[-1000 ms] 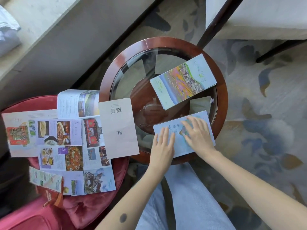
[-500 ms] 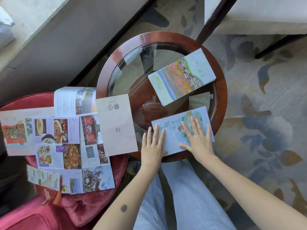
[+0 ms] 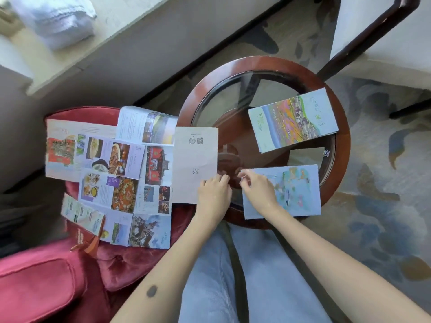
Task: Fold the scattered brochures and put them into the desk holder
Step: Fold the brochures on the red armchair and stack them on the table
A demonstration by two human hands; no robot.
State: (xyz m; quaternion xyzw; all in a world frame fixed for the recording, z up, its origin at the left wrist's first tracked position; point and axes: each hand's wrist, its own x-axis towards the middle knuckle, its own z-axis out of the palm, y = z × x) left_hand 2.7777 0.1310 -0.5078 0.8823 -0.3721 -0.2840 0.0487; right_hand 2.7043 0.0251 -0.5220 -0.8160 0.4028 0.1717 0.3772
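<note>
Under right grip (image 3: 255, 190), blue brochure's (image 3: 293, 190) left corner.

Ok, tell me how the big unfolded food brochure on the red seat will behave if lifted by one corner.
The unfolded brochure looks thin and creased into panels, so it would probably flop and hinge along its folds. It spreads wide over the red seat, so it is likely light but awkward one-handed.
</note>
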